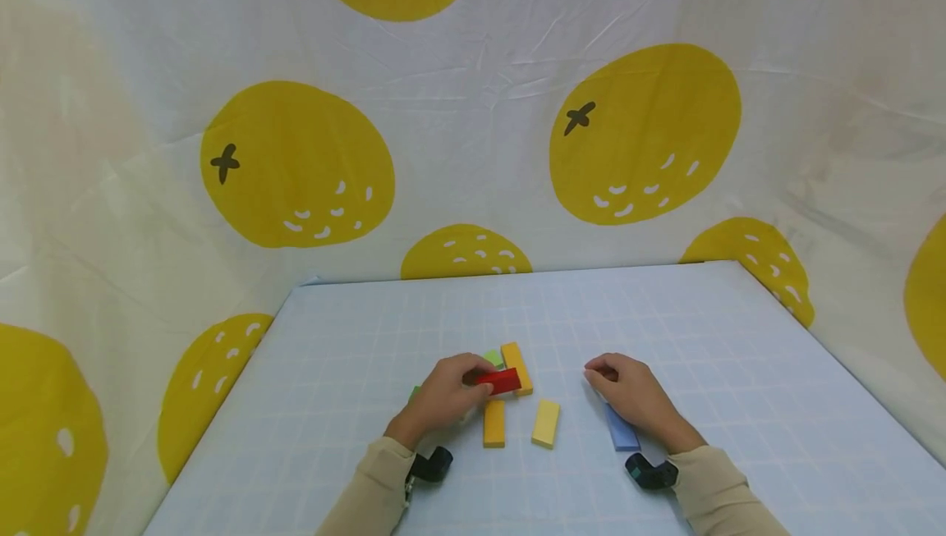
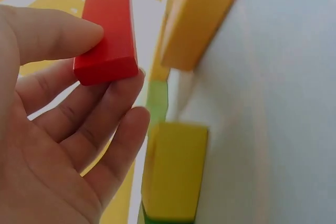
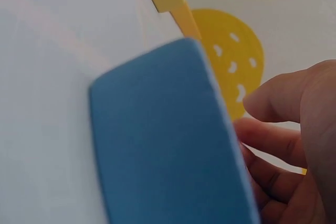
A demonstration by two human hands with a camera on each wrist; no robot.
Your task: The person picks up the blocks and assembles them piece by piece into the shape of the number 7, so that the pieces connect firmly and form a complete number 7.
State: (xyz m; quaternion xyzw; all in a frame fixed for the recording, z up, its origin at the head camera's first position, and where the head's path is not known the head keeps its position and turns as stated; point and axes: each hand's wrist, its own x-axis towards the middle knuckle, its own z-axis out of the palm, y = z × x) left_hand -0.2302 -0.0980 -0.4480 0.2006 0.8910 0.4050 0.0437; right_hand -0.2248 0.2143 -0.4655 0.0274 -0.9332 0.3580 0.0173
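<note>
Between thumb and fingers, my left hand [image 1: 443,392] pinches a red block [image 1: 504,381]. The left wrist view shows the thumb flat on one broad face of that red block [image 2: 109,30], the fingers behind it. Beneath and around this hand lie an orange block [image 1: 493,425], a longer-looking orange block [image 1: 517,364] and a light green block [image 1: 493,358], partly covered. My right hand [image 1: 636,392] holds nothing, its fingers loosely curled beside and over a blue block [image 1: 622,431]. That blue block [image 3: 163,129] fills the middle of the right wrist view.
A pale yellow block [image 1: 546,423] lies between the hands. Just a corner of a green block [image 1: 415,391] shows past the left hand. The table [image 1: 355,322] has a light blue checked cover, and a curtain [image 1: 473,150] with yellow fruit prints hangs behind and beside it.
</note>
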